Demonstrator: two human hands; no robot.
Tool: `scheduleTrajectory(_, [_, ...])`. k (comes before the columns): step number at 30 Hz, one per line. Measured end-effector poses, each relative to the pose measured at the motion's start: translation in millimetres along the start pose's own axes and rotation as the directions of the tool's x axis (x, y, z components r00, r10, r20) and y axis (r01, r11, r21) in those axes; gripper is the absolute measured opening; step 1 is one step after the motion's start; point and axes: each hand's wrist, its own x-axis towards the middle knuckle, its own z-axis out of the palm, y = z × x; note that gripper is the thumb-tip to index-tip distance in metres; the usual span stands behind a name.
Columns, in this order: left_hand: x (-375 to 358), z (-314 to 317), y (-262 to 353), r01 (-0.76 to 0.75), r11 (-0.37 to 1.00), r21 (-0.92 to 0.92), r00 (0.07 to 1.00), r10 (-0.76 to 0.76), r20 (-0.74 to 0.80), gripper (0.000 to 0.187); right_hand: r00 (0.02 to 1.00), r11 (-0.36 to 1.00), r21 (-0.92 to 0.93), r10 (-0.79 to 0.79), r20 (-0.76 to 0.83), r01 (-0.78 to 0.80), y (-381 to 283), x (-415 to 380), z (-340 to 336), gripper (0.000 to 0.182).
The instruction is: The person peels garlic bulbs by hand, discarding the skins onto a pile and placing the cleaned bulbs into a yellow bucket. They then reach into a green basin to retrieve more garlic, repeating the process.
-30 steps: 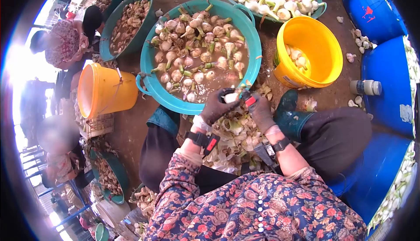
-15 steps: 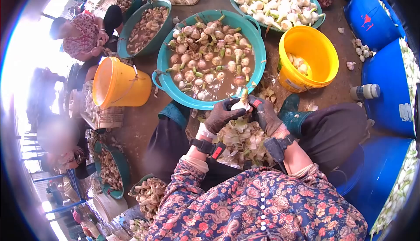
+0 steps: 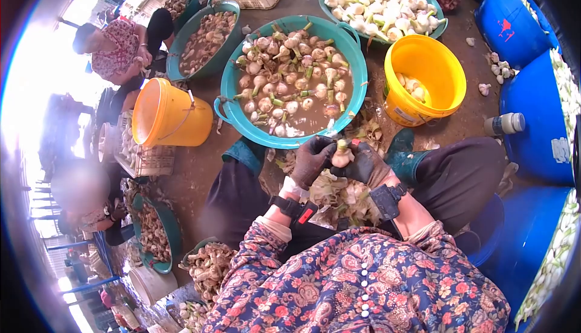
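Between my two gloved hands is a garlic bulb (image 3: 342, 156) with a short cut stem pointing up, held just past the near rim of a turquoise tub (image 3: 233, 115). My left hand (image 3: 313, 162), in a dark muddy glove, has its fingers closed at the bulb's left side. My right hand (image 3: 368, 165), gloved too, curls around the bulb from the right and below. Its fingertips are partly hidden. Garlic bulbs (image 3: 290, 82) with stubs of stem float in the tub's brown water. Beneath my hands lies a heap of papery garlic skins (image 3: 339, 197).
A yellow bucket (image 3: 448, 91) with a few peeled bulbs stands right of the tub, an orange bucket (image 3: 172, 115) left. Behind is a basin of white garlic (image 3: 381, 3). Blue barrels (image 3: 532, 121) line the right side. Another person (image 3: 118, 48) sits at the left.
The garlic bulb has come slightly lower and closer to me and appears turned, its pinkish side showing. My left hand's fingers have shifted around it.
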Motion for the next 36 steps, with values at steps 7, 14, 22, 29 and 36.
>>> scheduleTrajectory(7, [-11, 7, 41, -0.47, 0.36, 0.806, 0.851, 0.427, 0.305, 0.052, 0.99, 0.996, -0.01, 0.082, -0.117, -0.084, -4, 0, -5, 0.018])
scheduleTrajectory(14, [-13, -4, 2, -0.334, 0.386, 0.86, 0.91, 0.371, 0.187, 0.034, 0.994, 0.993, 0.059, 0.105, 0.035, -0.107, 1, 11, -17, 0.023])
scheduleTrajectory(22, [-8, -30, -7, 0.156, 0.987, 0.033, 0.987, -0.157, 0.032, 0.025, 0.993, 0.961, 0.251, 0.104, 0.055, -0.114, -76, -6, 19, 0.045])
scheduleTrajectory(29, [-24, -26, -10, -0.362, 0.753, 0.549, 0.919, 0.388, 0.073, 0.037, 0.944, 0.768, -0.55, -0.293, 0.152, 0.327, -65, -5, 30, 0.041])
scheduleTrajectory(36, [-28, -24, 2, 0.12, 0.992, -0.036, 0.992, -0.119, 0.034, 0.028, 0.953, 0.997, -0.029, -0.075, -0.292, 0.07, -48, 4, 23, 0.026])
